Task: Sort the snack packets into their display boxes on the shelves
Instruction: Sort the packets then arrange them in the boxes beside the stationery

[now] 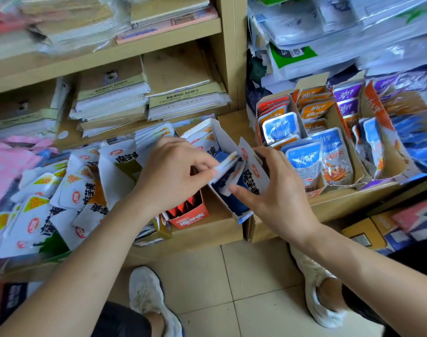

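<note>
My left hand [173,171] pinches a small stack of white snack packets [225,164] at its upper edge, over an open blue-and-white display box [228,142] on the low shelf. My right hand [273,190] grips the same box's front flap, thumb pointing left under the packets. A red display box [190,215] stands just below my left hand. A heap of loose white packets [49,203] with red logos lies to the left. To the right, cardboard display boxes [360,166] hold blue, orange and purple packets [305,159].
Stacks of paper notebooks [144,98] fill the shelves above. Plastic-wrapped goods [329,32] pile up at the top right. A wooden upright [234,57] divides the two shelf bays. Cartons [378,232] sit on the lower right shelf. My shoes stand on the tiled floor [231,276].
</note>
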The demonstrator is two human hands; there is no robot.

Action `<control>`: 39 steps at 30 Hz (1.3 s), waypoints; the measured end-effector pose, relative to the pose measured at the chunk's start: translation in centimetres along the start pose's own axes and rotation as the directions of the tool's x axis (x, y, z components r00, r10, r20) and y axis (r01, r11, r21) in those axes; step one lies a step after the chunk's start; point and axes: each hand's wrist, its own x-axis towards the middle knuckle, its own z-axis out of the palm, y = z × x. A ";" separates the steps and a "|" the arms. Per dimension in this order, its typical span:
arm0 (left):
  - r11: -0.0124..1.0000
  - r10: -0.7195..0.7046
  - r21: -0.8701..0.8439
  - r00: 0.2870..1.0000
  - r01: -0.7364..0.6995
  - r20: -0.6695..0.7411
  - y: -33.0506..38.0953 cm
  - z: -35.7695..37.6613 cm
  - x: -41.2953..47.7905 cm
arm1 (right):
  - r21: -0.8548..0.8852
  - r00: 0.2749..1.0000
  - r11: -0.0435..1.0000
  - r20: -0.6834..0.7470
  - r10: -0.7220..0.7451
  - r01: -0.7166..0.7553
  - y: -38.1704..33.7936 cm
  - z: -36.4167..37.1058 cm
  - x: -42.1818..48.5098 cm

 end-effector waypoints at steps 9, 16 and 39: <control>0.980 -0.198 -0.060 0.909 0.189 -0.366 -0.4 0.0 0.2 | -0.017 0.999 0.998 -0.002 0.053 -0.053 0.5 1.0 0.5; 0.971 -0.217 -0.166 0.928 0.173 -0.302 0.8 0.0 0.2 | 0.181 0.991 0.983 0.135 -0.009 -0.015 0.7 0.5 -0.2; 0.990 -0.137 -0.021 0.989 0.136 -0.048 -3.2 -2.9 -7.7 | 0.002 0.959 0.973 0.169 -0.227 0.230 1.0 3.6 -0.4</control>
